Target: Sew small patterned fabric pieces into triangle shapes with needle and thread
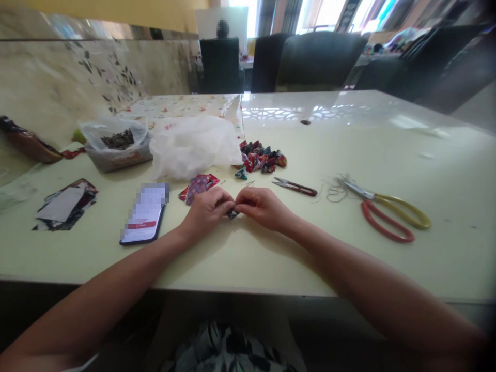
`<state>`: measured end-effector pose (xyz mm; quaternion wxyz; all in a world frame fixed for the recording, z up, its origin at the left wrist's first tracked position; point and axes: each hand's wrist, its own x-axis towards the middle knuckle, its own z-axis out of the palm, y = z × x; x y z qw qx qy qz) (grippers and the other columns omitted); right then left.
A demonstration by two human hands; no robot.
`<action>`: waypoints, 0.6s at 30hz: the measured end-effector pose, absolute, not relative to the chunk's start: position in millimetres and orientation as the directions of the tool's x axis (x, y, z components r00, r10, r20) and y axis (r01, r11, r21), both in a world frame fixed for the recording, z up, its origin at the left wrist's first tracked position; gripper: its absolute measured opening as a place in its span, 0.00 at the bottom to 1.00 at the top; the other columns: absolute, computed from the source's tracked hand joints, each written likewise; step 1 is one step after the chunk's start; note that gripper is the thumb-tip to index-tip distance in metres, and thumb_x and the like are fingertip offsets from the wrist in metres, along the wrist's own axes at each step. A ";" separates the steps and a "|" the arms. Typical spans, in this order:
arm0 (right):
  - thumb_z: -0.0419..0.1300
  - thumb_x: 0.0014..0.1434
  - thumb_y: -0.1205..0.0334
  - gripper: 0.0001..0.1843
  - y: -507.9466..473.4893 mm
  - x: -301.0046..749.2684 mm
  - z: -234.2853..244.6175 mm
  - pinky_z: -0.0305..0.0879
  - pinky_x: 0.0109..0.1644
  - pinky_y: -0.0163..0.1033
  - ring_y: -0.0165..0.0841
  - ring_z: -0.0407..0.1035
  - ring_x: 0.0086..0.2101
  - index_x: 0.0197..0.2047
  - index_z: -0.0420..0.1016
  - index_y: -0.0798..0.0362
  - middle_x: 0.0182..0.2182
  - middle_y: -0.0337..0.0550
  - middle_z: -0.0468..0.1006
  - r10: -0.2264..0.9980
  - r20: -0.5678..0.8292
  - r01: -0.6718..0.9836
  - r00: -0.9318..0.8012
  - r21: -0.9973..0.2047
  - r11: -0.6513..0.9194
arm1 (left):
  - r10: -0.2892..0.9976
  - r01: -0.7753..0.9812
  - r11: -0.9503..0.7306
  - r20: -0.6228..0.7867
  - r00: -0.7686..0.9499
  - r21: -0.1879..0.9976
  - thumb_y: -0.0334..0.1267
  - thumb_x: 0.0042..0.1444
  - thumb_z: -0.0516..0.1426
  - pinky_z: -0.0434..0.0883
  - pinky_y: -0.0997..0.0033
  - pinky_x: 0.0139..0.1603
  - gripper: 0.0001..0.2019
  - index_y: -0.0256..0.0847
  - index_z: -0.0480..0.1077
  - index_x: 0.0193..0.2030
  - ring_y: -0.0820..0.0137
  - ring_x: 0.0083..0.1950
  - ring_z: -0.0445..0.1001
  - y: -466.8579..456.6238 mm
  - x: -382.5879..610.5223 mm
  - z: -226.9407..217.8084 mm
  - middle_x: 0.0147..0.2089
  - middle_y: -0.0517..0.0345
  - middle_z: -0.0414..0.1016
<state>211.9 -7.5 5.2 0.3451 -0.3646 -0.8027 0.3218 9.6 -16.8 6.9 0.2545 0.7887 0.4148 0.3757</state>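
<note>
My left hand [209,209] and my right hand [260,206] meet over the middle of the table, fingertips pinched together. Between them they grip a small dark piece of fabric [233,213], mostly hidden by the fingers. Just behind my left hand lie patterned fabric pieces [198,189], purple and red. Farther back is a heap of small stuffed fabric pouches [258,156] in red, blue and purple. Thread snips [296,187] rest to the right of my right hand. Whether a needle is in my fingers cannot be seen.
Scissors [374,196] with red and yellow handles lie right, beside loose thread [337,191]. At left are a phone [145,213], stacked dark fabric scraps [65,204], a bag of dark filling [118,147] and a white plastic bag [194,144]. Chairs [315,62] stand beyond the table [349,150].
</note>
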 end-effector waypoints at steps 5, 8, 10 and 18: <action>0.59 0.60 0.69 0.06 -8.1 214.9 11.6 0.57 0.35 0.32 0.25 0.63 0.28 0.30 0.74 0.57 0.26 0.38 0.73 0.779 0.419 0.357 -0.467 -0.717 0.599 | 0.912 0.263 -0.339 0.247 0.327 0.903 0.42 0.59 0.61 0.75 0.72 0.36 0.10 0.37 0.76 0.41 0.72 0.32 0.77 -12.4 9.0 3.4 0.34 0.55 0.79; 0.60 0.60 0.68 0.07 -8.0 216.6 13.8 0.57 0.34 0.32 0.26 0.64 0.28 0.30 0.73 0.56 0.26 0.38 0.73 0.779 0.445 0.368 -0.443 -0.702 0.610 | 0.923 0.197 -0.273 0.198 0.330 0.942 0.42 0.54 0.65 0.77 0.71 0.37 0.13 0.36 0.75 0.42 0.71 0.33 0.78 -8.9 7.4 2.7 0.35 0.55 0.80; 0.60 0.61 0.68 0.07 -8.2 216.3 13.8 0.57 0.34 0.32 0.26 0.64 0.28 0.30 0.72 0.56 0.26 0.38 0.73 0.762 0.467 0.357 -0.449 -0.688 0.632 | 0.921 0.202 -0.279 0.202 0.333 0.939 0.42 0.54 0.65 0.77 0.71 0.36 0.11 0.36 0.75 0.38 0.72 0.31 0.77 -8.5 6.8 3.6 0.33 0.56 0.78; 0.58 0.62 0.68 0.08 -9.9 213.4 11.3 0.58 0.35 0.32 0.26 0.64 0.29 0.30 0.72 0.56 0.27 0.39 0.71 0.713 0.512 0.349 -0.480 -0.634 0.690 | 0.880 0.223 -0.407 0.314 0.356 0.886 0.39 0.56 0.64 0.75 0.74 0.32 0.07 0.37 0.75 0.35 0.74 0.30 0.74 -11.5 8.2 5.8 0.33 0.57 0.74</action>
